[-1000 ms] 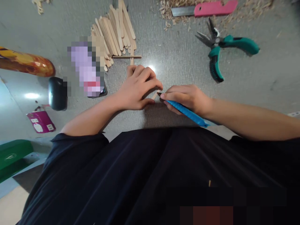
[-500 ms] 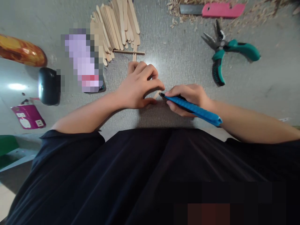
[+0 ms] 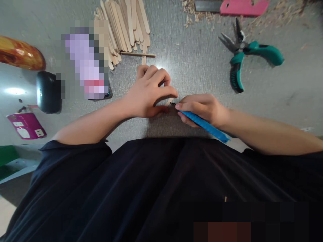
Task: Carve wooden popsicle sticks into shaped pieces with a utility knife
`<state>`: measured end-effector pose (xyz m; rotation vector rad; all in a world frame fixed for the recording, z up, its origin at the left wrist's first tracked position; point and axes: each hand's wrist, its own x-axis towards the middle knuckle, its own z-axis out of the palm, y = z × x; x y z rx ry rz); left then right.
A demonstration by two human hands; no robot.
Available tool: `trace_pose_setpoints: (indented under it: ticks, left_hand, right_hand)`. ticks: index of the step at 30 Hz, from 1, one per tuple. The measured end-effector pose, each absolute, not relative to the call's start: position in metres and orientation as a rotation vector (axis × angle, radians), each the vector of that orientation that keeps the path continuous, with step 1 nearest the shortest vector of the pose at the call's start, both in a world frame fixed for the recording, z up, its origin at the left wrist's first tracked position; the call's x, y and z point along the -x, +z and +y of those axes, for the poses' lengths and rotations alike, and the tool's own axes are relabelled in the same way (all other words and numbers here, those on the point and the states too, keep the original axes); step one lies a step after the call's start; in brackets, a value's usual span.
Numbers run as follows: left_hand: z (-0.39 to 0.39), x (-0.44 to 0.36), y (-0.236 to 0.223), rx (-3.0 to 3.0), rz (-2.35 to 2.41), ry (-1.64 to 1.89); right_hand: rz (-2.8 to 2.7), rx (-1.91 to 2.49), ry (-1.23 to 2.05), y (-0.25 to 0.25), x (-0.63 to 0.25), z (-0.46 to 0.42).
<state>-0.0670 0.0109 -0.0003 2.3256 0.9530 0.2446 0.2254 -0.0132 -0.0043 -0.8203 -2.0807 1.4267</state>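
Observation:
My left hand presses down on the table, its fingers curled and its thumb and forefinger on a small pale piece of wooden craft stick. Most of that piece is hidden under the hand. My right hand grips a blue utility knife with a ribbed body. Its dark tip meets the wood piece between my left thumb and forefinger. Just beyond my left fingers, one craft stick lies under a thin darker stick set crosswise.
Many craft sticks are heaped at the back. Green-handled pliers lie open at right, below a pink-handled blade among wood shavings. On the left are a blurred purple object, a black case, a magenta box and an orange cylinder.
The knife in my right hand has tilted, its back end swinging down and left toward my body. My left hand stays on the wood piece. The view has shifted slightly.

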Motion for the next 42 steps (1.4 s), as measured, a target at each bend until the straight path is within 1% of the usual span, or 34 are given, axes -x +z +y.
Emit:
trace_pose_setpoints:
  ticks: [3,5,8,13,17,22,32,34,38,42]
  left_hand:
    - [0.011,0.066,0.0,-2.294,0.974,0.228]
    - [0.011,0.066,0.0,-2.289,0.972,0.229]
    - [0.011,0.066,-0.001,-2.25,0.976,0.261]
    - [0.012,0.068,-0.001,-2.216,0.991,0.278]
    - [0.011,0.069,-0.002,-2.188,0.976,0.354]
    - [0.004,0.071,-0.003,-2.365,0.951,0.39]
    - [0.0,0.072,0.005,-2.257,1.051,0.215]
    - [0.0,0.072,0.004,-2.33,1.02,0.22]
    - [0.001,0.074,0.001,-2.475,0.979,0.358]
    - [0.003,0.076,-0.001,-2.372,1.018,0.263]
  right_hand:
    - [-2.379,0.627,1.055,-0.005,-0.226,-0.012]
    - [-2.484,0.535,0.82,-0.005,-0.226,-0.012]
    - [-2.473,0.475,0.707,-0.006,-0.226,-0.012]
    - [-2.462,0.451,0.689,-0.005,-0.226,-0.012]
    - [-2.464,0.43,0.735,-0.004,-0.227,-0.01]
    - [-2.45,0.412,0.793,-0.003,-0.228,-0.007]
    - [-2.451,0.433,0.733,-0.003,-0.229,-0.01]
    - [-2.427,0.428,0.73,-0.003,-0.229,-0.01]
    - [-2.449,0.42,0.726,-0.003,-0.233,-0.01]
    - [-2.376,0.504,0.766,-0.006,-0.237,-0.012]
